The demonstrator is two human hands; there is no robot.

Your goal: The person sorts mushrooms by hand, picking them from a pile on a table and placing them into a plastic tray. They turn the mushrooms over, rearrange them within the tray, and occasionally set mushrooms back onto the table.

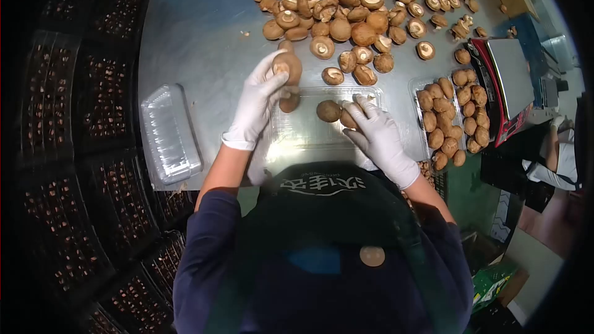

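Note:
My left hand [258, 96], in a white glove, is closed around a brown shiitake mushroom [293, 65] whose edges are smeared by motion. Another mushroom [289, 103] shows just below those fingers. Over a clear plastic tray [309, 143] in front of me, my gloved right hand [382, 136] has its fingers bent around a mushroom [348, 119], partly hidden by them. A darker round cap [328, 111] sits right beside that one, on the tray side of the fingertips. A large pile of loose mushrooms [341, 28] lies just beyond both hands.
Nested clear trays [171, 136] stand on the metal table at left. Two filled mushroom trays [443, 125] are at right, beside a red-edged scale [510, 77]. Black crates [114, 96] of mushrooms line the left side. Another person's arm [552, 148] shows at far right.

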